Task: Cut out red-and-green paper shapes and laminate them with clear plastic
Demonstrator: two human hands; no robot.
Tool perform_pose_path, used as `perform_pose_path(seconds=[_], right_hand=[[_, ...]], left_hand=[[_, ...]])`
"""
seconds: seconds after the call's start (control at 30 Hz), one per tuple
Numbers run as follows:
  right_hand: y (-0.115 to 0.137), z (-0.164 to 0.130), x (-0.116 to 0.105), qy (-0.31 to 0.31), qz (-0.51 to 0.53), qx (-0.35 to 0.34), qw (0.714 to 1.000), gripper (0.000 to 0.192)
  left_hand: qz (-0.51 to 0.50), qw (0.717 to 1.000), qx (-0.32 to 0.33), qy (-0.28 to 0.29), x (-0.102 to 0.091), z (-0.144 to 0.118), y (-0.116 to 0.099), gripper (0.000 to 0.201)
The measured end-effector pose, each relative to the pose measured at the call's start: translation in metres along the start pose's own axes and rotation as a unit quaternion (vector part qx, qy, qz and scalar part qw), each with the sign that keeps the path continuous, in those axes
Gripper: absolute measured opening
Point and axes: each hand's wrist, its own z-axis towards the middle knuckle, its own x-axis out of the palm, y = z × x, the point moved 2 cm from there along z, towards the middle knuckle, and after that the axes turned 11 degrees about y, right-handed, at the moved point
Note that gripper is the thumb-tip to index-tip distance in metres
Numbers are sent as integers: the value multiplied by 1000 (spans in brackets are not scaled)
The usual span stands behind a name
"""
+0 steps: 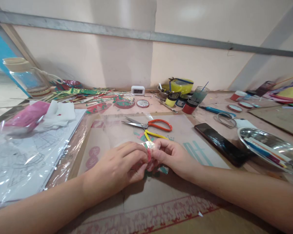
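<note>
Both hands meet just below the scissors [150, 124]: the left hand [119, 165] and right hand [172, 155] pinch a small red piece [149, 152] between fingertips, held close so its edges can be worked.

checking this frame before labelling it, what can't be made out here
Head view, the only one:
- Small red piece in clear wrap: pinched between left hand and right hand; fingers hide its shape.
- Small white digital clock: digits too small.
- Clear glass jar with cream lid: blurred at the left edge.
- Shiny steel bowl: cut off by the right edge.
</note>
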Motion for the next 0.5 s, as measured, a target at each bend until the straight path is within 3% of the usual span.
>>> perform_pose_path(seconds=[0.5], right_hand=[[-2, 0, -2, 10, -3, -10, 1000, 40]], left_hand=[[-127, 990, 17, 59, -2, 1, 5, 6]])
